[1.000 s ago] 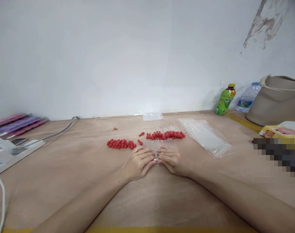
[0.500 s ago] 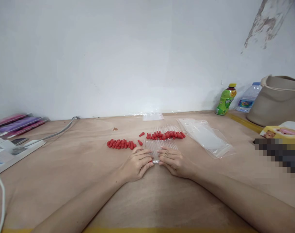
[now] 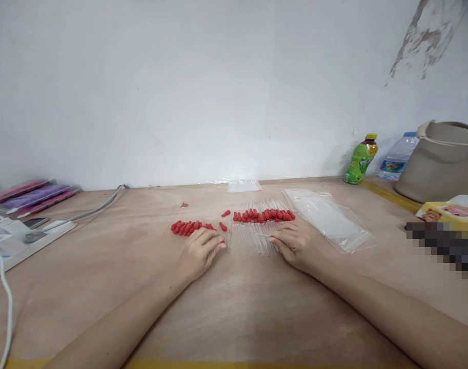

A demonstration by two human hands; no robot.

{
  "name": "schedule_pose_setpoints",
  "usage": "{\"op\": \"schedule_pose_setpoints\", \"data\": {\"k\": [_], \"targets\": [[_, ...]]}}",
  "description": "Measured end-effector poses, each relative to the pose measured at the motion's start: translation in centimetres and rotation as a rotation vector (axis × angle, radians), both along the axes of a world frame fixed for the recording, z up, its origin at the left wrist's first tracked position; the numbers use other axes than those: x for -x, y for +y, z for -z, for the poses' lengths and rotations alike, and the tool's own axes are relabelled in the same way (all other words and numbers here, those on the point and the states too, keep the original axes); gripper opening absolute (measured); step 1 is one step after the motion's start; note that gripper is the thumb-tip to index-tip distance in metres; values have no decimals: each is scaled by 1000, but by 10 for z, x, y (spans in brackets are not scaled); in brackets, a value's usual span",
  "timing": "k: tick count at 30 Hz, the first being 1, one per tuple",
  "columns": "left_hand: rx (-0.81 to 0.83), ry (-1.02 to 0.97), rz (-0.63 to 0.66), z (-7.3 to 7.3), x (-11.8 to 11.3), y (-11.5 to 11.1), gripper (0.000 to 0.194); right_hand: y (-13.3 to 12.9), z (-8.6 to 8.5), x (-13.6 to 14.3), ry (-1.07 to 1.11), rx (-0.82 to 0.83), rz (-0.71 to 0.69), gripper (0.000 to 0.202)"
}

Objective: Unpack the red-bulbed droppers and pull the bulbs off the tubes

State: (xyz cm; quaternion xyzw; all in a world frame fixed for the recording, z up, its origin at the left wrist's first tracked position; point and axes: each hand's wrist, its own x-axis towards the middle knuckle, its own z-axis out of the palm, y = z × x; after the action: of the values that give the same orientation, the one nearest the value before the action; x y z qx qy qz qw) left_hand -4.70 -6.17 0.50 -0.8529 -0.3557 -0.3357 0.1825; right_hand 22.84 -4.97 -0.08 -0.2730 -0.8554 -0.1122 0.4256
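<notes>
My left hand [image 3: 201,252] is closed, with a small red rubber bulb [image 3: 222,242] partly showing at its fingertips. Beside its knuckles lies a pile of similar red rubber bulbs [image 3: 185,228], partly covered by the hand. Between thumb and fingers, my right hand [image 3: 295,245] pinches a thin clear tube [image 3: 263,235] that points left. Under that tube, loose clear tubes [image 3: 243,238] lie side by side on the table. Behind them is a row of droppers [image 3: 264,215], red bulbs toward me and clear stems pointing away. Two single bulbs [image 3: 223,226] rest between the groups.
Clear plastic bags [image 3: 329,220] lie to the right, with another flat bag [image 3: 244,186] near the wall. Farther right stand a green bottle [image 3: 360,160], a water bottle [image 3: 397,156] and a beige bag [image 3: 439,164]. A power strip [image 3: 29,246] with cables is at left.
My hands have moved apart from the loose tubes. The left went left toward the bulb pile; the right shifted right and now holds one tube sideways.
</notes>
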Motion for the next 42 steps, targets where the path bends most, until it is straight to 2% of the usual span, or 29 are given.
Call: {"op": "schedule_pose_setpoints", "data": {"k": [3,6,10,13,16,19,21,27,31,38,42], "targets": [[85,-69,-172,-9,5,12,23,0,-8,2,-22,94,192,21],[191,-45,-278,-21,6,25,26,0,-11,8,-54,143,298,25],[259,-33,-333,-28,1,37,23,0,-10,12,-14,134,349,25],[279,10,-361,-26,-4,41,12,-2,-14,13,-2,123,343,23],[252,124,-394,-20,-7,41,7,-7,-25,16,-55,115,349,22],[218,186,-377,-15,-6,40,14,-10,-34,24,-131,87,341,20],[196,189,-337,-13,-5,39,18,-7,-32,33,-174,71,337,19],[227,130,-216,-12,0,38,22,12,0,57,-162,34,368,16],[251,108,-165,-9,0,38,26,12,4,60,-160,66,361,15],[229,20,-216,-15,-5,34,23,4,-4,61,-175,161,308,38],[272,7,-269,-20,-11,39,18,6,-4,61,-142,195,329,38]]}}
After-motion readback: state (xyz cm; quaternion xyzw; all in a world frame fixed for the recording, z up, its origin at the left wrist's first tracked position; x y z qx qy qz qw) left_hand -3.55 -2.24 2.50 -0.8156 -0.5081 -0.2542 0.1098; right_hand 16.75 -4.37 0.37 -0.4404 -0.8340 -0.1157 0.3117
